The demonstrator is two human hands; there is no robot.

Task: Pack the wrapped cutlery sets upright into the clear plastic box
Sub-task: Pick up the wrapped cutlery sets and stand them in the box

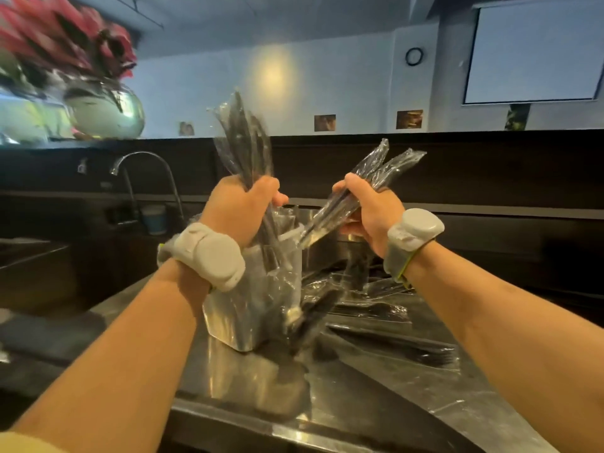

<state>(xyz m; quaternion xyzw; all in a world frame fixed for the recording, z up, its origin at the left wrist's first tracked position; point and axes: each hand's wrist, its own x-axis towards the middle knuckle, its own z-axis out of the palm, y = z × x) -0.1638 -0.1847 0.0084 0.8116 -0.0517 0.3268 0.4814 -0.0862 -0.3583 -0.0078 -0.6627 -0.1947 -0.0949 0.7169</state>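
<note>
Steel tabletop [376, 397]: left hand [240, 207] grips bundle [243, 138] above clear box [228, 322], right hand [366, 214] grips more sets [382, 171]; slick wrap cd slip, tip box.

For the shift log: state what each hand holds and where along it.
Left hand grips a bundle of wrapped cutlery sets around its middle. Right hand grips a smaller bundle, also near mid-length.

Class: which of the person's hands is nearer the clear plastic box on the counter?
Left. The left hand grips a cutlery bundle directly above the box; the right hand holds a second bundle off to the box's right.
</note>
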